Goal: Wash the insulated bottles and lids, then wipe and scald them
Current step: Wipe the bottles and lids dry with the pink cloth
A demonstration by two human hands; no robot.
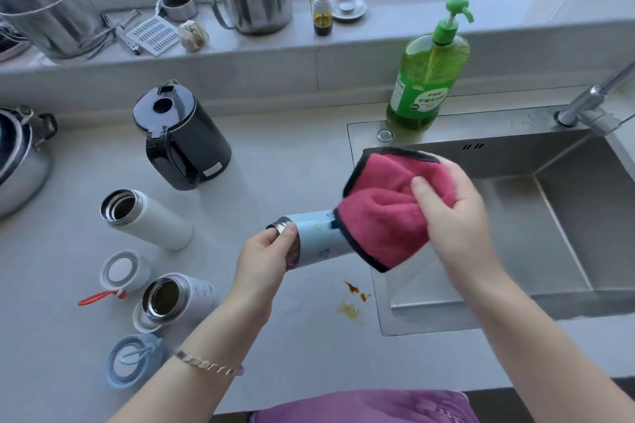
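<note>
Head view: left hand [264, 263] grips blue bottle [316, 240] by its rim, held sideways so right hand [453, 213], clutching pink cloth [381, 216], wipes its base.

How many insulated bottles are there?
3: tall white bottle and short white bottle on the counter; blue bottle in the left hand, right hand holding a pink cloth over it.
</note>
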